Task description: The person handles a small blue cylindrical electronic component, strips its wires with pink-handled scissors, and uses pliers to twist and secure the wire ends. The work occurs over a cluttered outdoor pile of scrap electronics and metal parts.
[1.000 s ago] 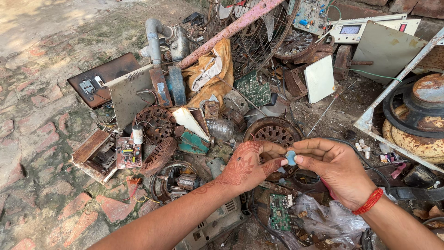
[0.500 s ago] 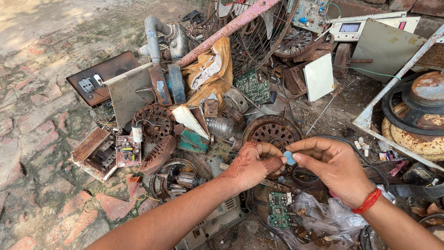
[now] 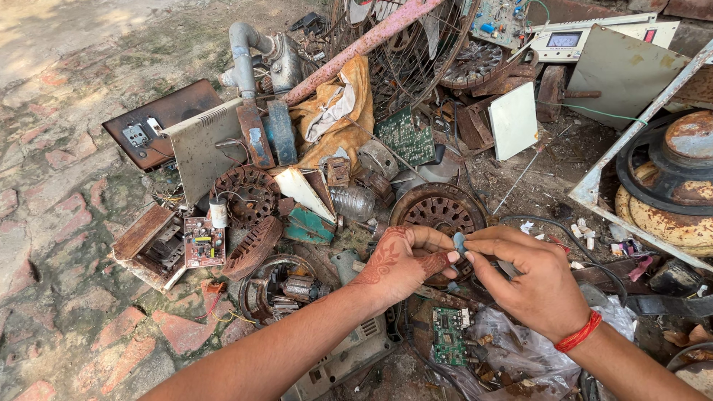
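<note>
Two hands, left hand (image 3: 401, 263) and right hand (image 3: 531, 278), pinch one small blue-grey part (image 3: 459, 242) above a rusted round motor plate (image 3: 438, 212).

One view only, head-worn camera, so nothing is shared with a second view. It looks steeply down and forward from the person's head over a scrap heap on brick paving (image 3: 52, 223). Both forearms enter from the bottom edge; left hand (image 3: 401, 263) and right hand (image 3: 531, 278) sit close, lower centre. Pile fills the middle distance: green circuit board (image 3: 405, 137), rusty motor housing (image 3: 438, 212). Top edge reaches a pink pipe (image 3: 364, 44) and a white meter box (image 3: 594, 37), farthest from the lens.
</note>
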